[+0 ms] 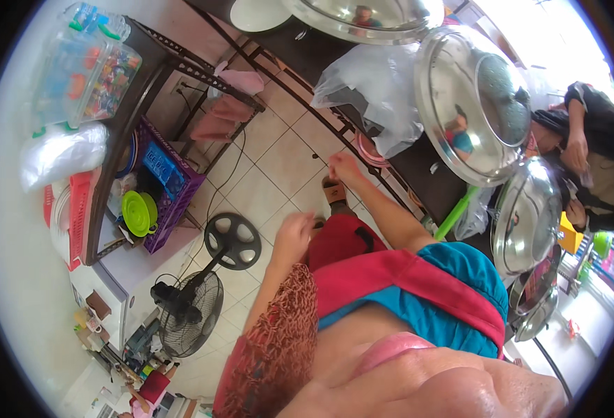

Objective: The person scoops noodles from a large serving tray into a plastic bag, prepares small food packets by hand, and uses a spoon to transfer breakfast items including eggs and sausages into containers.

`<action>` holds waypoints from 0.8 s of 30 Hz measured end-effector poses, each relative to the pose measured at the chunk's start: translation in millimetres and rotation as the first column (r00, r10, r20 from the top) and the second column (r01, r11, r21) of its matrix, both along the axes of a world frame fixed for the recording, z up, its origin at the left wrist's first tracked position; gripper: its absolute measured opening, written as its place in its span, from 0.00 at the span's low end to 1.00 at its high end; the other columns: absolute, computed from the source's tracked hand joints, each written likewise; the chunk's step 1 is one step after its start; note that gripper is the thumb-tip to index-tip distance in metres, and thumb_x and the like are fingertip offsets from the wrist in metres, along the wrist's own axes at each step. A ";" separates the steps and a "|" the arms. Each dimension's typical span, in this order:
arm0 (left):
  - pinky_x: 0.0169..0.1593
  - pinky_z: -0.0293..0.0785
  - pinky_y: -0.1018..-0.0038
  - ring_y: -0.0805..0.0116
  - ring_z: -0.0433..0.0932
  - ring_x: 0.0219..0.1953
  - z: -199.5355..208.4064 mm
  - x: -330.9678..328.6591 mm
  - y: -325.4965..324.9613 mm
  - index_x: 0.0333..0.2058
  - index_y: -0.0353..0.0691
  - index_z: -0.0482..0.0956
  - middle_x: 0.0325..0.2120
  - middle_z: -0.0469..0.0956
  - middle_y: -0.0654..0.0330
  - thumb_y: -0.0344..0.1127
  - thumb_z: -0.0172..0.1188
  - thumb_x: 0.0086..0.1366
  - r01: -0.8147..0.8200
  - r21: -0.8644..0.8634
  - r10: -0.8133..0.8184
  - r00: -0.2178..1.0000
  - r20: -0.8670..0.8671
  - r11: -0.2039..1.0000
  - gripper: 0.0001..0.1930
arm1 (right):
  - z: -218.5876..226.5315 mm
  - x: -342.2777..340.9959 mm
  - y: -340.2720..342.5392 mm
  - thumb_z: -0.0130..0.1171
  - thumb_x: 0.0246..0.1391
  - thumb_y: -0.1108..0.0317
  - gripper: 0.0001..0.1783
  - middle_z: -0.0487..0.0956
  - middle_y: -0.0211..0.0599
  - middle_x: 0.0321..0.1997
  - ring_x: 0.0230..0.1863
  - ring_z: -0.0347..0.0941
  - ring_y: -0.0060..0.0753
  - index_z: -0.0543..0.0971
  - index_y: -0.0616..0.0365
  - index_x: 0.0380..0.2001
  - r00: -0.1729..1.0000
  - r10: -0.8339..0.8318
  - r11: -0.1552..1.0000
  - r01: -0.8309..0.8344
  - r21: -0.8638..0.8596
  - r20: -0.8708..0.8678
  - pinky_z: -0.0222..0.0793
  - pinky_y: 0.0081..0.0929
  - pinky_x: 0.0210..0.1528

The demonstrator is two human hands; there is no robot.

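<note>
My left hand hangs in front of my body over the tiled floor, its fingers loosely bent and somewhat apart, with nothing seen in it. My right hand reaches out beside the dark table, its fingers curled in; I see no object in it. A shaggy red-brown cloth lies over my left upper arm. Across my turquoise top runs a red apron strap. The standing fan is nearest my left hand, its round black base on the tiles. A brown shoe shows below my right hand.
A dark table along the right holds a clear plastic bag and large shiny metal lids. A dark shelf on the left bears plastic tubs; a purple crate stands beside it. Another person works at the far right.
</note>
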State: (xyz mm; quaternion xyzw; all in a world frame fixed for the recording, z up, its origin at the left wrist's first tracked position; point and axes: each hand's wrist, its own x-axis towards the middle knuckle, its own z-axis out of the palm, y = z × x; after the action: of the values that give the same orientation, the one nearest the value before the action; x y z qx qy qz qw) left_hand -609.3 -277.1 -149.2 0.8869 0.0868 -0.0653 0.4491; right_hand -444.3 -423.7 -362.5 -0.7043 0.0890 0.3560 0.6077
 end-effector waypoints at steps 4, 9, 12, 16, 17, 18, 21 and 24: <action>0.48 0.69 0.60 0.46 0.73 0.44 22.7 96.6 0.9 0.42 0.34 0.75 0.39 0.75 0.47 0.27 0.56 0.59 0.108 0.032 -0.112 0.941 0.320 0.994 0.12 | 103.2 -58.0 -14.1 0.55 0.53 0.67 0.08 0.77 0.40 0.19 0.20 0.74 0.32 0.79 0.60 0.30 0.939 0.209 0.977 -0.210 -0.026 0.273 0.69 0.32 0.26; 0.51 0.69 0.62 0.46 0.73 0.46 22.8 183.0 -18.8 0.44 0.32 0.75 0.42 0.76 0.47 0.24 0.57 0.57 0.241 0.042 -0.227 0.820 0.526 0.970 0.14 | 204.5 -55.7 -40.0 0.58 0.51 0.65 0.09 0.78 0.42 0.24 0.27 0.76 0.37 0.80 0.60 0.30 0.817 0.301 0.949 -0.309 -0.066 0.493 0.70 0.31 0.32; 0.55 0.66 0.59 0.45 0.69 0.52 21.4 239.4 -37.2 0.45 0.29 0.73 0.46 0.73 0.42 0.24 0.53 0.58 0.342 0.114 -0.333 0.696 0.637 0.933 0.14 | 221.7 -45.2 -53.7 0.59 0.52 0.65 0.10 0.79 0.43 0.27 0.29 0.77 0.38 0.80 0.60 0.31 0.825 0.101 0.985 -0.003 -0.174 0.556 0.71 0.33 0.32; 0.42 0.75 0.56 0.45 0.79 0.36 26.1 295.2 -65.0 0.29 0.30 0.80 0.30 0.78 0.39 0.25 0.51 0.56 0.578 0.496 -0.675 0.737 0.024 0.648 0.08 | 242.2 -45.0 -39.1 0.59 0.53 0.66 0.08 0.78 0.42 0.26 0.28 0.75 0.36 0.79 0.60 0.32 0.699 -0.133 0.919 0.352 -0.177 0.702 0.70 0.32 0.31; 0.33 0.75 0.56 0.46 0.79 0.26 5.1 306.4 -59.9 0.24 0.35 0.81 0.22 0.78 0.44 0.29 0.53 0.56 0.524 0.608 -0.732 0.666 0.145 0.597 0.08 | 244.8 -41.3 -26.3 0.58 0.54 0.68 0.07 0.77 0.41 0.25 0.27 0.74 0.32 0.78 0.61 0.32 0.603 -0.145 0.899 0.411 -0.150 0.785 0.69 0.31 0.31; 0.32 0.75 0.57 0.47 0.80 0.28 -27.1 330.5 -42.1 0.27 0.35 0.81 0.25 0.80 0.45 0.31 0.52 0.58 0.496 0.707 -0.802 0.573 0.169 0.503 0.10 | 251.9 -37.8 -10.0 0.58 0.53 0.68 0.06 0.76 0.42 0.24 0.27 0.74 0.37 0.78 0.60 0.32 0.573 -0.137 0.915 0.386 -0.119 0.808 0.69 0.33 0.31; 0.43 0.73 0.57 0.50 0.77 0.41 -65.9 370.4 -17.5 0.47 0.41 0.77 0.37 0.79 0.46 0.39 0.50 0.64 0.153 0.845 -0.856 0.167 0.489 0.513 0.16 | 255.0 -37.1 16.0 0.59 0.51 0.67 0.06 0.77 0.44 0.25 0.27 0.75 0.46 0.77 0.58 0.28 0.533 -0.033 0.946 0.289 -0.145 0.845 0.69 0.38 0.30; 0.39 0.71 0.57 0.45 0.76 0.35 -36.7 356.0 -36.6 0.39 0.35 0.79 0.31 0.78 0.45 0.46 0.54 0.64 0.455 0.732 -0.852 0.387 0.351 0.508 0.18 | 244.3 -42.7 22.8 0.61 0.48 0.67 0.07 0.77 0.43 0.29 0.31 0.75 0.47 0.75 0.57 0.27 0.553 -0.082 0.942 0.313 -0.116 0.829 0.69 0.41 0.32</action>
State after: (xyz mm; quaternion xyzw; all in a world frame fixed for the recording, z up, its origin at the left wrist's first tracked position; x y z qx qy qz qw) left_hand -253.3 -313.7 -185.9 0.8801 -0.4465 0.1106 0.1174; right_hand -487.1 -400.8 -118.2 -0.8443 -0.0765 -0.0926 0.5222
